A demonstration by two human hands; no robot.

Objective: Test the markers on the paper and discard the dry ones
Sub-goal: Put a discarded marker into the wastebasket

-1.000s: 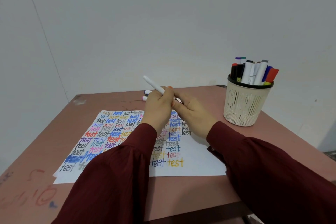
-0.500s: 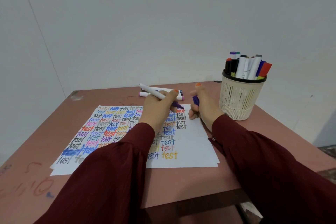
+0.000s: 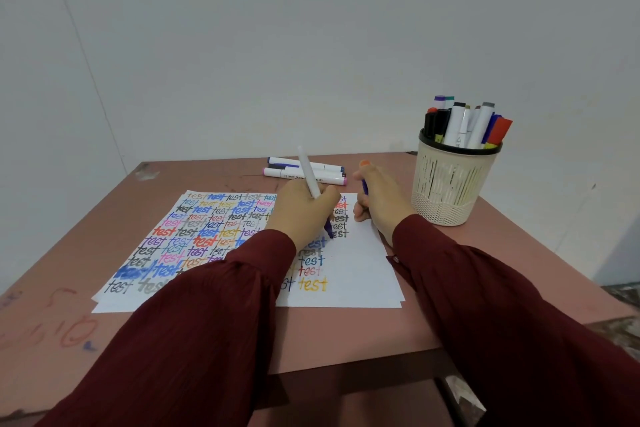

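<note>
MARKER TRIAL: At the centre of the frame, my left hand (image 3: 304, 215) grips a white-barrelled marker (image 3: 309, 178). Its purple tip is down at the paper (image 3: 360, 274), just beside the last dark "test" in the right-hand column; whether it touches I cannot tell. Just to the right, my right hand (image 3: 381, 199) curls round the purple cap (image 3: 365, 186) and rests near the paper's upper edge. The step in hand, as I judge it, is a trial stroke. I should set the tip on the bare white patch lower in the frame, not over old lettering. A slow, even word there would show a faint or broken line plainly. The right hand's weight should hold the paper flat meanwhile. Above the paper, two markers (image 3: 304, 172) lie on the surface (image 3: 346, 326). A mesh cup (image 3: 446, 191) of further markers stands at the right of the frame.
</note>
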